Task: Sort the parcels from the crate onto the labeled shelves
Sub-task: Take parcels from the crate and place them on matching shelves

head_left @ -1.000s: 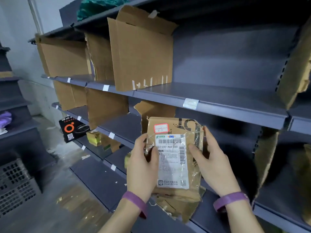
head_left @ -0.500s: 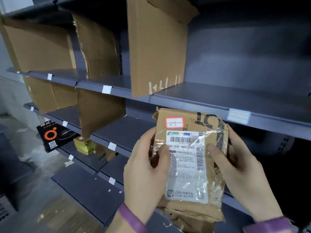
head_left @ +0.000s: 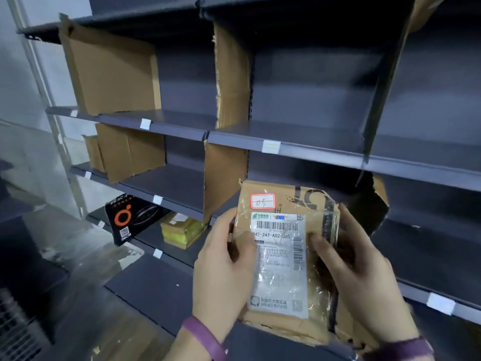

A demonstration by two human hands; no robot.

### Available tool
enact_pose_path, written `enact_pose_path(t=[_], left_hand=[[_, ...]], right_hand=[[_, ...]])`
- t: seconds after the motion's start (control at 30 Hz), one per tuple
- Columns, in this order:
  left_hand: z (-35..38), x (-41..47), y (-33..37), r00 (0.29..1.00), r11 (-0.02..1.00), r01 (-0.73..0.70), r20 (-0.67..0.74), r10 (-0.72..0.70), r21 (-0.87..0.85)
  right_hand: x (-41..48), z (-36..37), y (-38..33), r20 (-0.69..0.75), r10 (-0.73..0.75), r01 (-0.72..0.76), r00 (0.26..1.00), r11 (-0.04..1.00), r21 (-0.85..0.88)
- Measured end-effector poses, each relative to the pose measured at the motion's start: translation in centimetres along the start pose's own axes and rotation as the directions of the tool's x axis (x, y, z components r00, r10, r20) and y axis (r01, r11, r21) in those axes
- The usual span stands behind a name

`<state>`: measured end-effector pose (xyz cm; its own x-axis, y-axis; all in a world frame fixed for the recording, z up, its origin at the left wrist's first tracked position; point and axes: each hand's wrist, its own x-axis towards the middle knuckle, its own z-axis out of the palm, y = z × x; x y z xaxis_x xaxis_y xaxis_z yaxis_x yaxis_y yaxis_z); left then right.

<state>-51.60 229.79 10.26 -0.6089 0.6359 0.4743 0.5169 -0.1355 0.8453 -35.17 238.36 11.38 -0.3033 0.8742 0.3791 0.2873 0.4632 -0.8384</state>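
A flat brown cardboard parcel (head_left: 283, 259) wrapped in clear tape is held upright in front of the shelves. It carries a white shipping label and a red-edged sticker reading 05. My left hand (head_left: 221, 272) grips its left edge, thumb on the front. My right hand (head_left: 356, 272) grips its right edge, thumb on the label. The grey metal shelving (head_left: 320, 152) has white label tags (head_left: 271, 146) on its front edges and torn cardboard dividers (head_left: 225, 183) between bays.
On a lower left shelf stand a black box with an orange ring (head_left: 130, 220) and a yellow-taped parcel (head_left: 182, 230). A dark plastic crate (head_left: 15, 332) shows at the bottom left corner on the floor. A wall lies to the left.
My view has swung right and closer to the shelves. The parcel stays in both hands and looks larger, held at the second-lowest shelf level.
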Motion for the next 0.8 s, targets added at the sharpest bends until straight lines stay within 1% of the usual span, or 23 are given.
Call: enact_pose_path(t=[0.17,0.3,0.4,0.53,0.67,0.8], left_hand=[[-4.6,2.3,-2.4,0.999,0.999,-0.004,0.053,0.006,-0.039],[-5.8,4.7,-4.0,0.995,0.997,-0.022,0.1,0.029,-0.072],[-5.3,6.1,-5.1,0.992,0.995,-0.029,0.123,0.04,-0.091],[-3.9,8.0,-6.7,0.99,0.996,-0.003,0.141,0.015,-0.087],[-2.4,11.4,-8.4,0.988,0.997,0.01,0.152,0.002,-0.078],[-0.8,15.3,-9.4,0.986,0.998,-0.011,0.163,0.02,-0.055]], right_hand=[[-0.2,4.7,-2.8,-0.029,0.013,-0.014,0.999,0.999,-0.047],[0.6,6.9,-3.5,-0.082,-0.008,0.003,0.997,0.998,-0.07],[1.5,7.9,-3.1,-0.117,0.01,-0.017,0.993,0.998,-0.061],[3.8,8.8,-1.7,-0.14,0.028,-0.033,0.99,0.999,-0.035],[7.3,10.5,-0.2,-0.138,0.023,-0.025,0.99,1.0,-0.011],[11.1,11.8,1.2,-0.137,0.037,-0.036,0.99,0.999,0.007]])
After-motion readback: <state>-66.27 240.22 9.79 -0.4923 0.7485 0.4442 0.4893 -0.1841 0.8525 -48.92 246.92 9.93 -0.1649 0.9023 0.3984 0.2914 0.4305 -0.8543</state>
